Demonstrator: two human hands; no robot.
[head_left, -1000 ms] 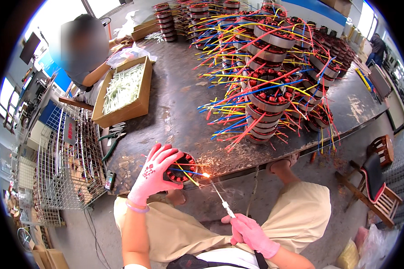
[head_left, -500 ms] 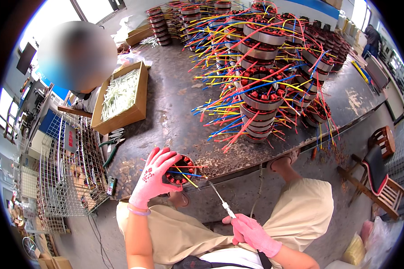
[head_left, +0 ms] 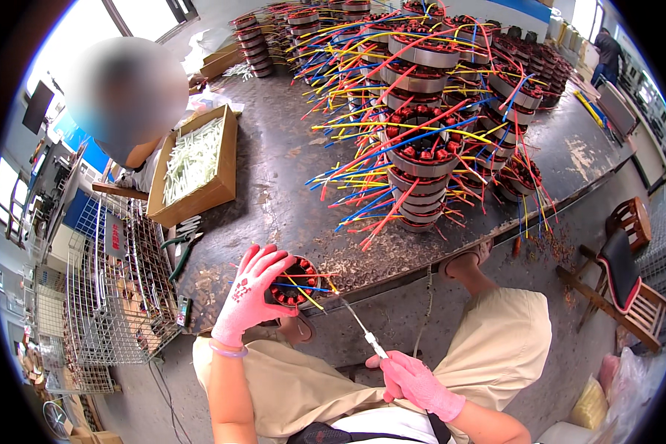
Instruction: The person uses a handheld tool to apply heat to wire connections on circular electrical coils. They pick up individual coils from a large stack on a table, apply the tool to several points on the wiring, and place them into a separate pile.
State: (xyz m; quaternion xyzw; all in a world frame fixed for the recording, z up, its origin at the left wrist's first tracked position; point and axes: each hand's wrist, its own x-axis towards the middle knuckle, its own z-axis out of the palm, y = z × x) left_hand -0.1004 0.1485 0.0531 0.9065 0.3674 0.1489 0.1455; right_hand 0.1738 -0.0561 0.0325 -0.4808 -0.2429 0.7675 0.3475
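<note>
My left hand (head_left: 250, 296), in a pink glove, grips a motor stator (head_left: 300, 268) by its left side at the table's front edge. Red, blue and yellow leads stick out of the stator toward the right. In my gloved right hand (head_left: 422, 383), above my lap, is a slim metal-shafted tool (head_left: 360, 321) with a white collar. Its tip points up and left to the lead ends, where a small orange glow shows. Whether the tip touches a lead is too small to tell. My right fingers are wrapped round its grip.
Tall stacks of wired stators (head_left: 422, 159) cover the table's right half. A cardboard box (head_left: 226, 166) of white sleeves and green-handled pliers (head_left: 183, 255) lie at the left. Beyond the box sits a person (head_left: 137, 152). Wire racks (head_left: 118, 296) flank the table; a wooden chair (head_left: 620, 288) stands right.
An orange glow has appeared at the tool's tip beside the lead ends. Both hands hold nearly the same place, while the whole view has shifted slightly.
</note>
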